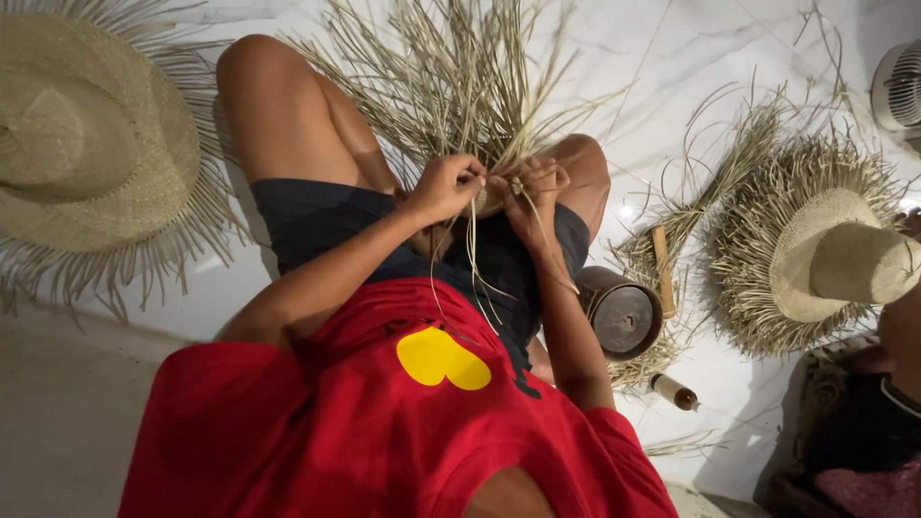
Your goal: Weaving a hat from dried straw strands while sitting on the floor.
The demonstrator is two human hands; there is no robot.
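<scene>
We are pinching the straw (451, 86) with both hands, left hand (443, 187) and right hand (533, 187) touching; straw is fanning up, away.

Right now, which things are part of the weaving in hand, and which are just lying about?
In hand:
- left hand and right hand, pinching strands
- straw bundle fanning out above the knees

Lying about:
- finished fringed hat, far left
- second fringed hat, right
- wooden block
- small bottle
- loose straw pile
- fan, top right
</scene>
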